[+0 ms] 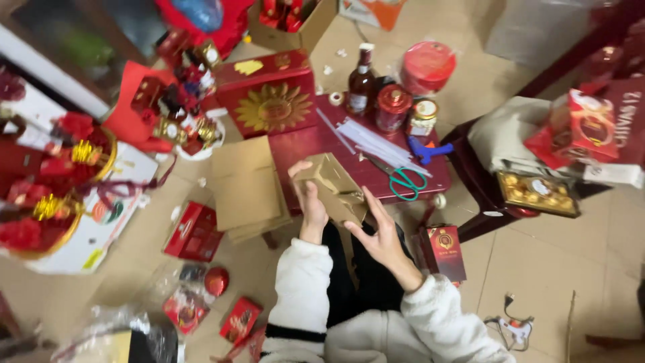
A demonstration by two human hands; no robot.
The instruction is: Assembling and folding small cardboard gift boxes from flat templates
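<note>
Hands, left [311, 210] and right [379, 235], grip folded tan cardboard box [334, 187].

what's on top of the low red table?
On the low red table: a red box with gold sunburst, bottle, red tin, jar, white strips, green-handled scissors. The folded cardboard piece hides its front edge.
</note>
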